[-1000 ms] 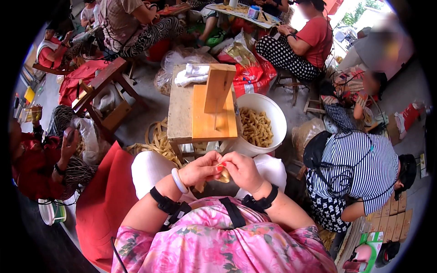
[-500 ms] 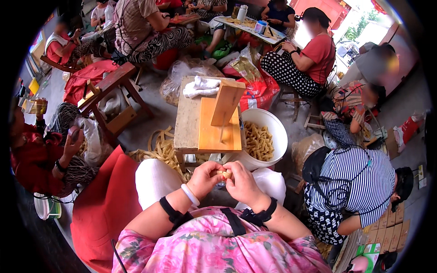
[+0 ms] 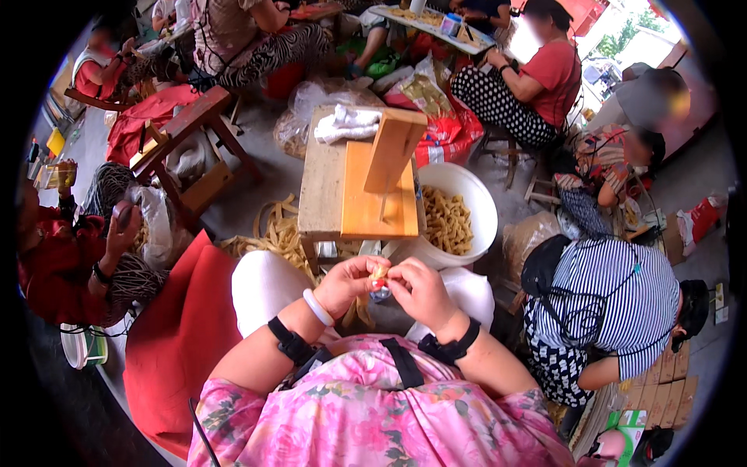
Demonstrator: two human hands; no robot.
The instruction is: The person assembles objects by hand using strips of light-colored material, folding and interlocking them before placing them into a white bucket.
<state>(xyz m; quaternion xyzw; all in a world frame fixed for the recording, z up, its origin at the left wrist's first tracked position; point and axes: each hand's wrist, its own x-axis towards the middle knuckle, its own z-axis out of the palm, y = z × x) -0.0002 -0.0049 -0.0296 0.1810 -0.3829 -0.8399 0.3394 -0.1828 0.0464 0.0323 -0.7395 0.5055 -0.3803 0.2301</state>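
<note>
Between my fingertips, over my lap, is a small pale-yellow strip piece point(image 3: 379, 272), mostly hidden by the fingers. My left hand point(image 3: 350, 282) pinches it from one side, its fingers closed. The thumb and forefinger of my right hand point(image 3: 424, 288) close on its other side. A small red spot shows beside the piece; what it is I cannot make out. Just beyond my hands stands a small wooden table point(image 3: 320, 206), bearing a yellow-orange board point(image 3: 358, 214) with an upright wooden block point(image 3: 395, 152) and a thin metal pin.
A white bucket point(image 3: 486, 226) of tan, twisted pieces point(image 3: 447, 222) stands right of the table. Long tan strips point(image 3: 276, 237) lie at its left. A white cloth point(image 3: 346, 124) rests on the tabletop. Red fabric point(image 3: 183, 342) hangs beside my left leg. Several people sit working around me.
The view has shifted, and the table sits higher in it. Both hands still meet at the piece, their fingers rearranged; a red spot now shows there.
</note>
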